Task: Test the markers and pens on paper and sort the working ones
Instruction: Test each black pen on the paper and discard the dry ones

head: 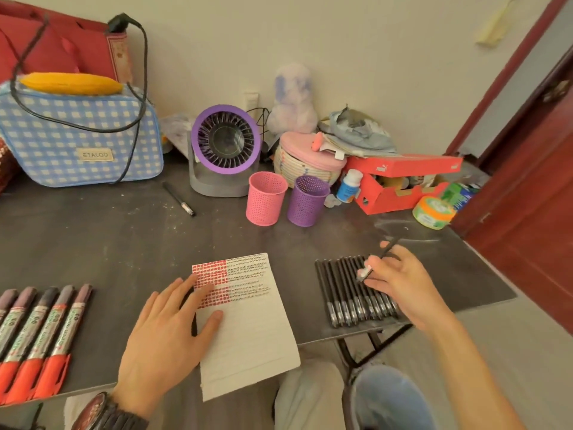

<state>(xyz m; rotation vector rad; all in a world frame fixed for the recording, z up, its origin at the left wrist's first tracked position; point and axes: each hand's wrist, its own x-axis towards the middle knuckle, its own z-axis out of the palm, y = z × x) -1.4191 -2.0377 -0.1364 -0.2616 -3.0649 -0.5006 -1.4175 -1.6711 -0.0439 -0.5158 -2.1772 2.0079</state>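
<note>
Dark desk (124,243) carried it all. Left hand (164,333) lay spread flat on the paper (248,336), lower centre. Right hand (403,283), right of centre, pinched one black pen (387,248) over the pen row (341,290), long axis slanting up-right. The paper sat just left of the pen, right hand nearer. Pink cup (266,198) and purple cup (307,200) stood beyond, upper centre.

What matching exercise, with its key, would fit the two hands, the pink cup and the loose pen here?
Things:
1. left hand
2. right hand
3. pink cup
4. loose pen

Places or states:
A. standing beside the purple cup
B. lying alone near the fan
C. resting flat on the paper
D. holding a black pen above the pen row

Pairs: 1-C, 2-D, 3-A, 4-B.
</note>
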